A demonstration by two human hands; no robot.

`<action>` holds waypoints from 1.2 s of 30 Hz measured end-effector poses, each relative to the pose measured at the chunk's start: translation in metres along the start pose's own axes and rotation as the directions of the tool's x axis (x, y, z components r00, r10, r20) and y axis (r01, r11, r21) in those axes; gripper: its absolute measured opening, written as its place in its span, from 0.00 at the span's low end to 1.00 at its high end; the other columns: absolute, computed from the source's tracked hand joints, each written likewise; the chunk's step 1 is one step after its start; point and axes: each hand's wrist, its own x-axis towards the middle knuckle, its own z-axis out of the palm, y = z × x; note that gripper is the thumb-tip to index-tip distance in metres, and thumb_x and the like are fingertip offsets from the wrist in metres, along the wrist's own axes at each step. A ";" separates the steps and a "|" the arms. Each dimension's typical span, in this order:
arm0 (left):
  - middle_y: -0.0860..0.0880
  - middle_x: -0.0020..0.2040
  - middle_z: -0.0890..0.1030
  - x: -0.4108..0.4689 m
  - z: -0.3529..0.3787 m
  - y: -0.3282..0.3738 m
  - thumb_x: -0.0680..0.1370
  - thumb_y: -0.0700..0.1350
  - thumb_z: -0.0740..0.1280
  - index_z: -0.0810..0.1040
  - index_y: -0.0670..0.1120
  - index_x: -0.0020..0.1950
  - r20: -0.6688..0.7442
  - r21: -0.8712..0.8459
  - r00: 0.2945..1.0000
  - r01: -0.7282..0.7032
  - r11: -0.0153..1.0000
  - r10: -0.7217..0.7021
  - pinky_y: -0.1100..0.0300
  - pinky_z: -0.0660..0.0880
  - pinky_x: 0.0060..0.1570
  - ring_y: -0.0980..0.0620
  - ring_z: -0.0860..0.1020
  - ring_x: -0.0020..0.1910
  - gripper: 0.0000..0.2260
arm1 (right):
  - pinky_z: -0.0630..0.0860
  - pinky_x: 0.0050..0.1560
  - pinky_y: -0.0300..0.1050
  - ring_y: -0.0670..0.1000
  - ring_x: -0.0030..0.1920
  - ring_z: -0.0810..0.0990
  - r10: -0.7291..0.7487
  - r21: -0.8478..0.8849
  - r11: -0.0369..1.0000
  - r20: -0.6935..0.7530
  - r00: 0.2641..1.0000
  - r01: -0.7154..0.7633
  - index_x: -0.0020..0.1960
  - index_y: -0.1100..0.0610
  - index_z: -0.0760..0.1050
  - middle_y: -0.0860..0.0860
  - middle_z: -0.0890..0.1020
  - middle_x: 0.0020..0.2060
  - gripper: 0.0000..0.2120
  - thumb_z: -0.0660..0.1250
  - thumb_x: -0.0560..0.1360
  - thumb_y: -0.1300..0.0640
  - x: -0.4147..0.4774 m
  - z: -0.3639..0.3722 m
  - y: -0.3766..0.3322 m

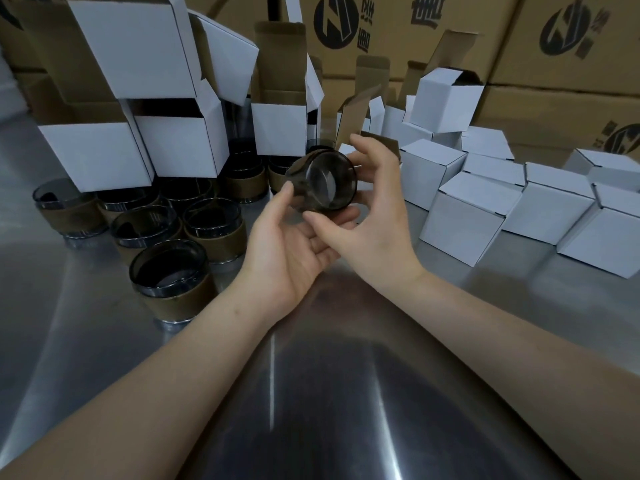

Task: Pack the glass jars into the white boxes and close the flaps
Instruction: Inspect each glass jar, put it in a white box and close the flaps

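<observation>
Head view: a person's left hand (294, 251), palm up above the steel table (346, 393), cradles a glass jar (322, 183) tipped on its side with its base toward the camera, thumb and fingers curled round its lower wall. The right hand (374, 216) curves round the jar's right rim with its thumb just under the edge; whether its fingers grip the glass cannot be told. Close behind that hand stands a small box with a raised brown flap (356, 109). More jars in brown sleeves (169, 275) stand upright in a cluster at left, touching one another, below stacked open white boxes (180, 147). Closed white boxes (464, 220) line the right side edge to edge. A wide band of steel shows between the two groups, under both forearms. Brown cartons (561, 39) wall the far edge.
</observation>
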 end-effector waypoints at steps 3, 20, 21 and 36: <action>0.39 0.54 0.84 0.002 -0.002 -0.001 0.84 0.55 0.52 0.79 0.44 0.63 0.021 -0.014 1.000 0.017 1.000 -0.017 0.47 0.74 0.63 0.44 0.83 0.55 0.21 | 0.72 0.65 0.44 0.50 0.64 0.72 -0.068 -0.080 0.995 -0.006 0.998 0.067 0.70 0.60 0.65 0.52 0.72 0.62 0.36 0.77 0.67 0.60 -0.001 0.000 -0.002; 0.42 0.58 0.83 0.003 -0.005 0.002 0.83 0.59 0.52 0.68 0.52 0.73 0.056 0.150 0.998 -0.042 0.988 0.033 0.47 0.78 0.56 0.43 0.82 0.57 0.22 | 0.68 0.68 0.55 0.53 0.67 0.69 -0.186 -0.212 0.958 0.048 0.981 0.192 0.69 0.60 0.66 0.56 0.74 0.65 0.31 0.73 0.69 0.66 -0.002 0.001 0.000; 0.42 0.57 0.83 0.003 -0.005 0.002 0.83 0.60 0.51 0.70 0.52 0.72 0.051 0.168 0.998 -0.048 0.985 0.040 0.45 0.76 0.60 0.43 0.82 0.57 0.22 | 0.67 0.69 0.57 0.53 0.68 0.68 -0.185 -0.220 0.956 0.064 0.981 0.194 0.70 0.60 0.66 0.56 0.73 0.66 0.32 0.72 0.69 0.67 -0.001 0.000 0.001; 0.44 0.66 0.78 0.003 -0.006 0.003 0.82 0.43 0.61 0.57 0.58 0.78 0.056 0.166 0.967 -0.256 0.952 0.250 0.43 0.72 0.65 0.42 0.81 0.58 0.27 | 0.74 0.67 0.48 0.47 0.64 0.76 0.399 0.451 0.793 0.127 0.908 -0.411 0.67 0.56 0.69 0.52 0.76 0.61 0.15 0.57 0.81 0.63 0.013 -0.006 0.001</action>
